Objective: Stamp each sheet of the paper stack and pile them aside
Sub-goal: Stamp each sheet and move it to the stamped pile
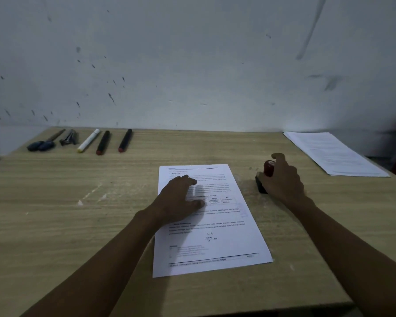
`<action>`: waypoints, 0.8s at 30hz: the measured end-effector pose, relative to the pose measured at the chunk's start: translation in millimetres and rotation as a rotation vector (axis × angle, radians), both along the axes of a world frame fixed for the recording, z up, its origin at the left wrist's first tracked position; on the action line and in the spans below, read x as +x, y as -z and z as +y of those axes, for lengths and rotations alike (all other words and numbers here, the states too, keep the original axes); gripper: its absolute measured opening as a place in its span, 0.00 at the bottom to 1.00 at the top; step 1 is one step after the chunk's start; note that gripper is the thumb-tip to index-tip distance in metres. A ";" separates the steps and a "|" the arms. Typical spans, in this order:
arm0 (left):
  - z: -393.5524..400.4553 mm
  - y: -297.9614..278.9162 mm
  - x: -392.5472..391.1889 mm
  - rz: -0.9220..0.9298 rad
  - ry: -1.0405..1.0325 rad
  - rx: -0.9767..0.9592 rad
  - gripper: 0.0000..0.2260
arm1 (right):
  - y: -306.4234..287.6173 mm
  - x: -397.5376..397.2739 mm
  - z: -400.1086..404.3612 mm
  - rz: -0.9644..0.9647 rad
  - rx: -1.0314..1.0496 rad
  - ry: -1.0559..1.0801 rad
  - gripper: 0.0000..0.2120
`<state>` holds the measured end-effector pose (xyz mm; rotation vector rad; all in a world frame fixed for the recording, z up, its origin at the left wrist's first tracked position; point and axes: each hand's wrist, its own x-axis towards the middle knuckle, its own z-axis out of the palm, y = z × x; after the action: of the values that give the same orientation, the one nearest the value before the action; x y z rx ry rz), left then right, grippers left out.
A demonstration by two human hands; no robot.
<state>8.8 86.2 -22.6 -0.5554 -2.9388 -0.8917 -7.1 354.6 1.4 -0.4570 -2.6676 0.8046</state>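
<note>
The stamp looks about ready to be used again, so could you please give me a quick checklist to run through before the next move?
1. Right hand grips the stamp: ok, fingers curl round its red handle.
2. Stamp on its black base, beside the sheet: ok, though whether it is inked cannot be told.
3. Left hand holds the sheet flat: ok, fingers spread on its upper half.
4. Sheet already stamped: cannot tell, a faint mark at its right edge is too dim.
5. Side pile has room on top: ok, it lies at the table's far right corner.
</note>
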 end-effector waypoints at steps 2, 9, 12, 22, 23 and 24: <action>-0.7 0.6 0.2 0.008 0.006 -0.012 0.28 | -1.5 5.3 -4.9 0.024 0.013 0.021 0.36; 0.7 2.1 4.5 0.064 -0.005 0.009 0.24 | 16.0 46.9 -35.4 0.118 0.117 0.014 0.14; 0.6 3.5 9.7 0.098 -0.034 0.026 0.25 | 26.6 59.3 -50.4 -0.084 0.169 -0.073 0.17; -17.0 -4.3 27.5 0.032 -0.487 0.119 0.17 | 26.1 75.6 -67.2 -0.078 0.035 -0.076 0.10; -17.2 -6.0 28.9 0.024 -0.480 0.136 0.16 | 25.2 76.1 -68.3 -0.066 -0.018 -0.066 0.10; -17.9 -6.9 29.9 0.013 -0.476 0.153 0.16 | 24.3 76.2 -69.0 -0.051 -0.081 -0.054 0.10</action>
<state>38.7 68.4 -15.6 0.1438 -2.7617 -1.0205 69.2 285.6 -22.9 -0.4326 -2.7121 0.9323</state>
